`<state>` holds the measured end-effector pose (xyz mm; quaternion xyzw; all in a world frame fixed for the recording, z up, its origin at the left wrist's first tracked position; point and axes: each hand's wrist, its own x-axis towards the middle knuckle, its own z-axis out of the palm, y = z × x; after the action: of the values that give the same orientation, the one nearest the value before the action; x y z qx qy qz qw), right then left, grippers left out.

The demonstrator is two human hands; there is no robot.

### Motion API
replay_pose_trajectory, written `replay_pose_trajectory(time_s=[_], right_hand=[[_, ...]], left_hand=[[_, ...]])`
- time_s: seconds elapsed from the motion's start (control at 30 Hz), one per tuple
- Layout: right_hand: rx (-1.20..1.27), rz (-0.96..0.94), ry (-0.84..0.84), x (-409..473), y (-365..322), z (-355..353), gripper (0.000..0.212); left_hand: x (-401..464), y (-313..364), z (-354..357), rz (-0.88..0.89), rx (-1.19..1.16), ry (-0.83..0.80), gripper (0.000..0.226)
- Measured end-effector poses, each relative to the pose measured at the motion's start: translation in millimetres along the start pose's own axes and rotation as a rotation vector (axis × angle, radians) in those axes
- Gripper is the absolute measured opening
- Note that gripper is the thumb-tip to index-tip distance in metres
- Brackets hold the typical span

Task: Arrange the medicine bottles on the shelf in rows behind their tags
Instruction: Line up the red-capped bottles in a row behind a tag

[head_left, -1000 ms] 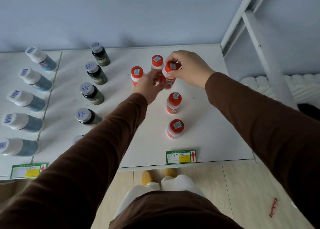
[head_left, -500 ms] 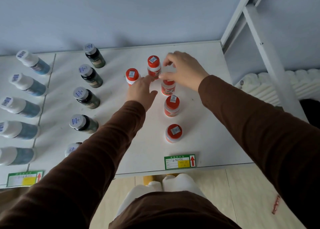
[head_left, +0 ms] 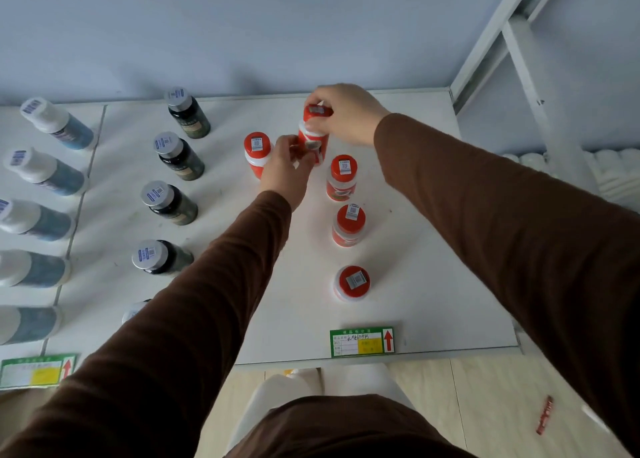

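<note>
Bottle (head_left: 311,138) is being pinched by the right hand (head_left: 346,114) at its cap and the left hand (head_left: 285,166) lower down; next, setting it at twelve o'clock of the red row (head_left: 348,222).

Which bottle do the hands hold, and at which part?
One red-capped bottle: the right hand grips its cap, the left hand pinches its lower body.

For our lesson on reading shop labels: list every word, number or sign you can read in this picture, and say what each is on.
Right shelf tag: red up arrow; printed heading and handwriting too blurred to read.
Left shelf tag: red up arrow; text unreadable.
Red caps, such as the nearest red-capped bottle: barcode stickers, too small to read.
Grey caps and white caps: blue-and-white stickers, unreadable.
No word or number is legible.
</note>
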<state>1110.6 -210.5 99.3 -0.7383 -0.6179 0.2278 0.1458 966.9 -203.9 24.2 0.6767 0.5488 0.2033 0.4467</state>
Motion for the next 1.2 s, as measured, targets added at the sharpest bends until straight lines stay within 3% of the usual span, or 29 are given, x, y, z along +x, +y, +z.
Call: replay_pose_trajectory(time_s=[0.13,0.27,0.43,0.53,0.73,0.87,0.97,1.2], right_hand=[[0.257,0.117,0.037,-2.3,-3.1,-24.5,0.043],[0.343,0.131,0.103,-5.9,-16.0,-37.9,0.053],[0.348,0.096,0.109,-12.5,-28.9,-44.0,0.054],[0.336,0.087,0.106,-14.9,-27.3,-44.4,0.050],[0.305,0.026,0.086,-14.3,-9.1,-45.6,0.043],[0.124,-0.018,0.091,-14.9,5.4,-36.5,0.039],[-0.002,-0.005,0.080,-16.9,16.4,-22.4,0.040],[-0.125,0.026,0.075,-16.6,32.5,5.1,0.040]], left_hand=[[-2.3,12.9,-20.6,-0.076,-0.577,-0.149,0.034],[-3.1,17.7,-39.6,-0.181,-1.082,-0.304,0.035],[-5.7,15.3,-49.0,-0.270,-1.222,-0.364,0.050],[-6.3,15.3,-50.2,-0.247,-1.198,-0.369,0.045],[-2.2,28.5,-36.9,0.001,-0.856,-0.328,0.033],[10.0,37.7,-24.5,0.129,-0.163,-0.118,0.035],[16.5,38.7,-18.5,0.170,0.264,-0.082,0.042],[15.0,34.6,-10.4,0.234,0.569,-0.055,0.051]])
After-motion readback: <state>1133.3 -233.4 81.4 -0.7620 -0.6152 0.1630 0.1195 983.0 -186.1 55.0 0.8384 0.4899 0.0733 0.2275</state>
